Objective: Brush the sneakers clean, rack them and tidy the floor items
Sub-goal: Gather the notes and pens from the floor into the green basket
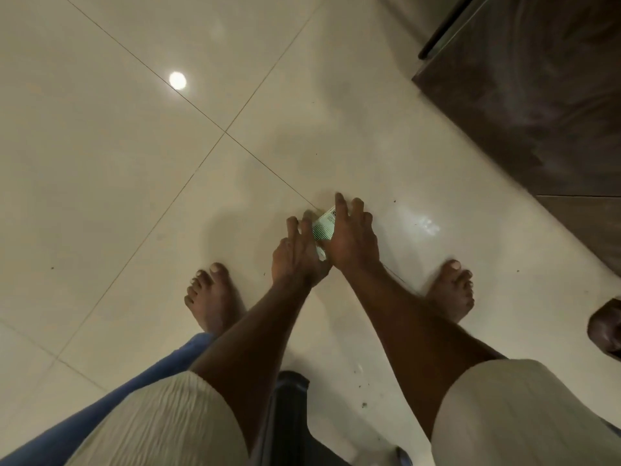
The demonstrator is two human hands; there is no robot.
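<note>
A small white and green printed packet [324, 227] lies between my two hands, low over the glossy tiled floor [134, 163]. My left hand [297, 253] is on its left side with fingers stretched forward. On the packet's right side my right hand [353, 235] lies over it, fingers extended. Most of the packet is hidden under the hands. No sneakers or brush are in view.
My bare feet stand on the tiles, the left foot [210, 297] and the right foot [453, 290]. A dark wooden cabinet [537, 112] fills the upper right. Dirt specks [363, 385] dot the floor near me. A dark object [292, 415] sits between my knees.
</note>
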